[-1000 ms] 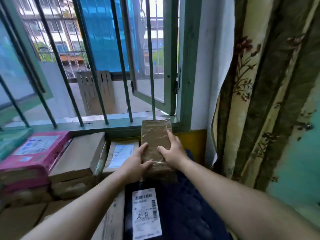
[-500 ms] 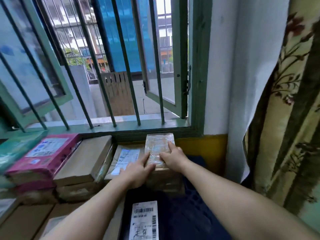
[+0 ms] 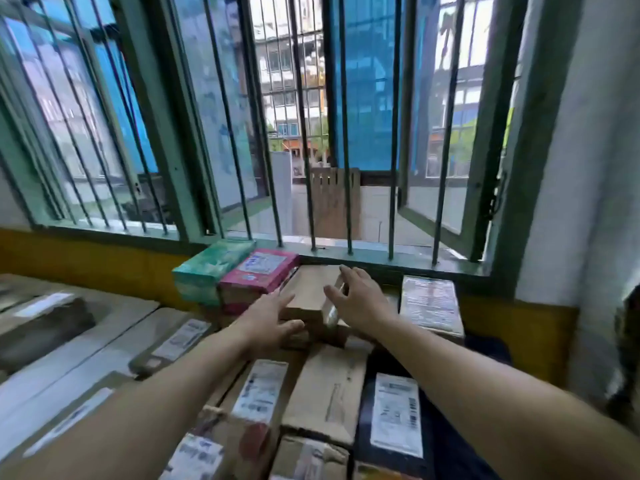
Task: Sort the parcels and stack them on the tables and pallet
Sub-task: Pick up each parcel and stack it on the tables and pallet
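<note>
While both arms were extended toward the far stack under the barred window, the left hand [image 3: 273, 323] and right hand [image 3: 360, 299] were spread open with loose fingers, gripping nothing. They flanked a plain brown parcel [image 3: 308, 292]; contact was unclear. A pink parcel [image 3: 259, 271] and a green parcel [image 3: 211, 268] sat to its left. Further right, a film-wrapped labelled parcel [image 3: 429, 303] lay flat.
</note>
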